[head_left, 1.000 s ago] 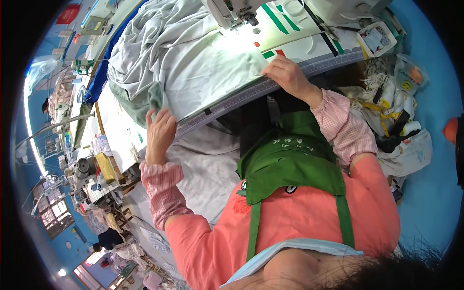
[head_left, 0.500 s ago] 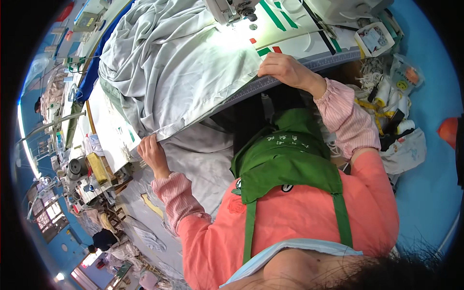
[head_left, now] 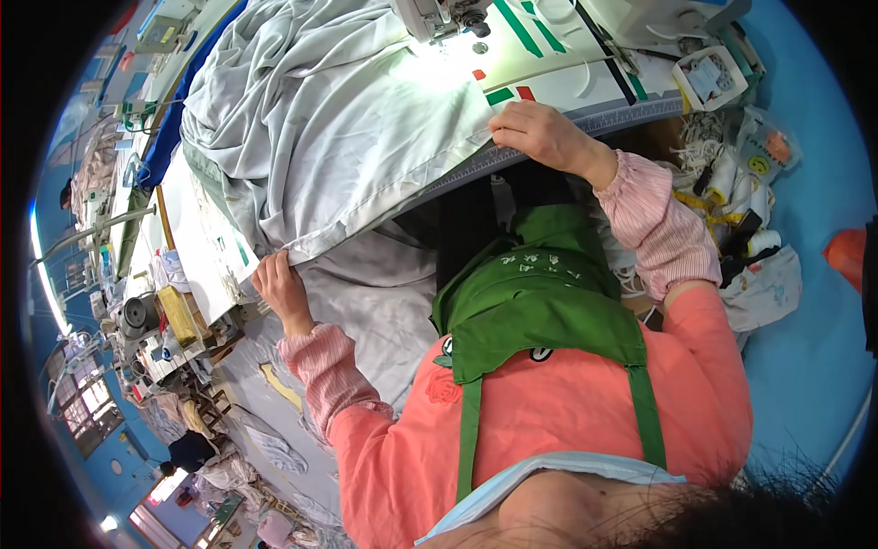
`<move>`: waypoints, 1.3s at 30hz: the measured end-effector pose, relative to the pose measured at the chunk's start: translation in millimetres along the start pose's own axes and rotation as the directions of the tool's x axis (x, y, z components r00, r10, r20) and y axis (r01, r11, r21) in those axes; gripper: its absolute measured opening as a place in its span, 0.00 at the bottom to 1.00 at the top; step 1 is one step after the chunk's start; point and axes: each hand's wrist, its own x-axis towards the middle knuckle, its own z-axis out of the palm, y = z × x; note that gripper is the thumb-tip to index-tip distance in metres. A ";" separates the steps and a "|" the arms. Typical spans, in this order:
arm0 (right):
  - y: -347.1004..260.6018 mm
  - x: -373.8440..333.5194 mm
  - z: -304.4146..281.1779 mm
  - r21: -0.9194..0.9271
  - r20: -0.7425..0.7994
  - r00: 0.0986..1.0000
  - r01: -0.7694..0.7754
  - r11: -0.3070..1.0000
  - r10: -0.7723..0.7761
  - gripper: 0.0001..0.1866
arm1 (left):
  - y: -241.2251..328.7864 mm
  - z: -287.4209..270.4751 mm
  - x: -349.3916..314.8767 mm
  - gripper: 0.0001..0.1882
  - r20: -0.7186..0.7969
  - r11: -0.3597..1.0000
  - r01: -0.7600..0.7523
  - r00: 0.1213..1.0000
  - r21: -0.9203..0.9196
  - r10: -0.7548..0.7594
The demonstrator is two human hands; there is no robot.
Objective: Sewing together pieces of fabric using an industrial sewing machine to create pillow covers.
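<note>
A large pale grey fabric [head_left: 366, 156] lies bunched over the sewing table, its folded hem stretched along the table's front edge. At the hem's left end, my left hand [head_left: 282, 285] pinches the fabric between thumb and fingers. My right hand [head_left: 544, 135] is closed on the right corner of the same hem, above the ruler-marked table edge [head_left: 631, 113]. Between the two hands the hem runs taut and slanting. The lit sewing machine head [head_left: 443, 16] stands just beyond the fabric, and its needle area is washed out by glare.
Green and red tape strips [head_left: 517, 32] mark the white tabletop. At the right stand a white box of small parts [head_left: 710, 77] and several thread spools [head_left: 725, 171]. More grey cloth [head_left: 366, 293] hangs below the table edge. Other workstations and a person [head_left: 190, 452] appear far left.
My left hand has shifted slightly left and up with the hem's end, drawing it a little straighter. The right hand keeps its hold on the corner almost unmoved.
</note>
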 end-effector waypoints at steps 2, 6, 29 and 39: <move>-1.0 -0.7 1.5 -0.055 -0.049 0.998 0.034 0.998 -0.037 0.08 | -0.7 0.4 0.2 0.12 0.003 1.000 0.003 1.000 0.002 -0.003; 0.8 -2.7 2.1 -0.067 -0.056 0.998 0.038 0.997 -0.042 0.09 | -1.3 1.1 0.0 0.12 0.014 1.000 0.004 1.000 0.010 -0.004; 6.0 -12.0 -2.1 -0.018 0.010 0.998 0.064 0.998 -0.063 0.09 | -8.2 6.2 -2.6 0.11 0.001 0.998 -0.013 1.000 0.057 0.013; 9.6 -6.8 -2.7 0.055 0.007 1.000 0.001 0.998 -0.002 0.09 | -11.4 5.1 4.7 0.11 0.031 0.993 -0.073 0.997 0.095 0.070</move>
